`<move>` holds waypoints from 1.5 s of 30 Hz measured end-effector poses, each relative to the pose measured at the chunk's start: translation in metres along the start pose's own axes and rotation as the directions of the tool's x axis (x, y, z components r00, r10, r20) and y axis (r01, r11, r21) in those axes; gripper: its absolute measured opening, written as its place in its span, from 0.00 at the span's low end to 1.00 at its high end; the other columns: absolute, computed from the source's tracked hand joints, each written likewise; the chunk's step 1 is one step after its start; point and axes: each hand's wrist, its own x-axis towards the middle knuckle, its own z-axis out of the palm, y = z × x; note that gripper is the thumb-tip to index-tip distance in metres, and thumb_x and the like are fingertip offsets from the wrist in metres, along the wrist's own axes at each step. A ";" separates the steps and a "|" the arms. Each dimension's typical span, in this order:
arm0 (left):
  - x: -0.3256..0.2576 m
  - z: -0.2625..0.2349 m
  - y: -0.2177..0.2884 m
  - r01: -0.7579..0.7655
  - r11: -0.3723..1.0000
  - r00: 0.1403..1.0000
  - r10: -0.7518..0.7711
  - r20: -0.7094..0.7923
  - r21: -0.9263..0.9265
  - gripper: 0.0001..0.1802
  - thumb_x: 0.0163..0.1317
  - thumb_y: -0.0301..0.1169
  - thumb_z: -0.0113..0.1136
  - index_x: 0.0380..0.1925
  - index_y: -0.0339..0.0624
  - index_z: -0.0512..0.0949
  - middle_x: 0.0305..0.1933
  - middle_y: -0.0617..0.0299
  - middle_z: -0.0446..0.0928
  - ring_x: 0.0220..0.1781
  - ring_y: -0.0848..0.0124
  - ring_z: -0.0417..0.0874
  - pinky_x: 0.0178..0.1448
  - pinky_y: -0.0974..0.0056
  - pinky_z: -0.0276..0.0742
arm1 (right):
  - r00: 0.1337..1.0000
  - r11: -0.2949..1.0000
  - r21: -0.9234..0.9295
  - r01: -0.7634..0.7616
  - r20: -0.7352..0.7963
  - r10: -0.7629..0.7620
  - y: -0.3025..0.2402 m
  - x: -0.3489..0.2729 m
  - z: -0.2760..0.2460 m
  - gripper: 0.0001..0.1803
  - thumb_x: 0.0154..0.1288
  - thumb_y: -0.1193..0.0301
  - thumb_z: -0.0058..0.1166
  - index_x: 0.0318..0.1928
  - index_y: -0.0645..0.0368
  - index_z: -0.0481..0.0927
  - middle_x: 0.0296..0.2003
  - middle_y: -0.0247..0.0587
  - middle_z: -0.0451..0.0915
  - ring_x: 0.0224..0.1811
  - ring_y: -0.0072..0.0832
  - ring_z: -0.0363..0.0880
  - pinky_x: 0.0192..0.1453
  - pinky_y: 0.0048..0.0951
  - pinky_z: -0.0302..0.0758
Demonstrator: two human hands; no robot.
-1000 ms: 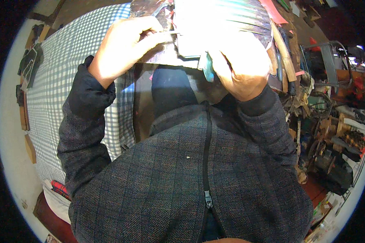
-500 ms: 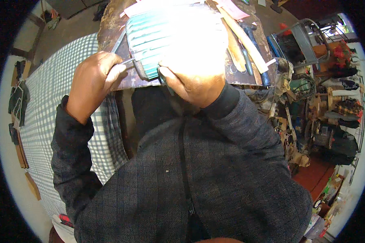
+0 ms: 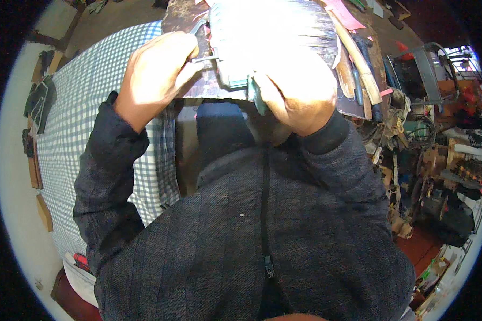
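A pale block with ridges or slits across it (image 3: pixel 318 24) lies at the near side of the worktable, mostly washed out by glare; its near left corner shows a dark rim and teal stripes. Pinched in my left hand (image 3: pixel 156 69) is a thin metal rod (image 3: pixel 206 58), its tip at the block's left edge. My right hand (image 3: pixel 301 93) is closed at the near edge, over a small dark teal flap (image 3: pixel 258 97) that hangs below its fingertips. Glare hides most of the right fingers, and I cannot make out what they grip.
Right of the block lie a long wooden strip (image 3: pixel 361 67), a dark-handled tool (image 3: pixel 357 88) and pink paper (image 3: pixel 345 14). A checkered cloth (image 3: pixel 91 128) covers a surface at left. A metal-framed chair (image 3: pixel 426 69) and piled cables (image 3: pixel 418 131) stand at right.
The view has shifted, so the table and both hands sit farther right and higher. Glare now covers the block's teal left part. The rod stays in my left hand at the block's edge.
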 end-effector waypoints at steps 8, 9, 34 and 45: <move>-0.003 0.002 -0.002 0.110 0.984 0.987 -0.091 0.136 -0.139 0.11 0.70 0.35 0.62 0.40 0.37 0.83 0.41 0.48 0.84 0.43 0.52 0.86 0.51 0.56 0.83 | 0.999 1.000 0.004 0.010 -0.032 -0.010 -0.001 0.000 0.000 0.09 0.60 0.73 0.70 0.41 0.62 0.90 0.38 0.45 0.89 0.39 0.41 0.88 0.48 0.36 0.83; -0.002 0.005 -0.002 0.011 1.000 0.999 -0.011 0.035 0.014 0.10 0.68 0.33 0.64 0.41 0.37 0.83 0.41 0.49 0.84 0.45 0.52 0.86 0.54 0.56 0.83 | 0.999 1.000 -0.013 0.024 -0.034 -0.025 0.000 0.000 0.001 0.09 0.60 0.73 0.71 0.41 0.62 0.89 0.38 0.45 0.89 0.39 0.41 0.88 0.48 0.36 0.83; -0.006 0.008 -0.001 -0.034 0.986 0.998 0.040 -0.038 0.165 0.12 0.72 0.35 0.59 0.46 0.38 0.83 0.47 0.50 0.85 0.51 0.54 0.86 0.60 0.57 0.81 | 0.995 0.998 0.001 0.067 -0.070 -0.067 0.001 0.000 0.002 0.10 0.59 0.74 0.73 0.41 0.62 0.89 0.37 0.45 0.89 0.39 0.41 0.88 0.48 0.36 0.84; 0.000 0.007 0.000 -0.095 0.988 0.991 0.106 -0.084 0.123 0.12 0.70 0.37 0.61 0.43 0.38 0.82 0.40 0.52 0.83 0.44 0.54 0.85 0.55 0.57 0.81 | 0.992 0.995 -0.007 0.097 -0.077 -0.097 0.003 0.000 0.001 0.10 0.58 0.74 0.72 0.41 0.63 0.89 0.38 0.45 0.89 0.40 0.41 0.88 0.49 0.37 0.84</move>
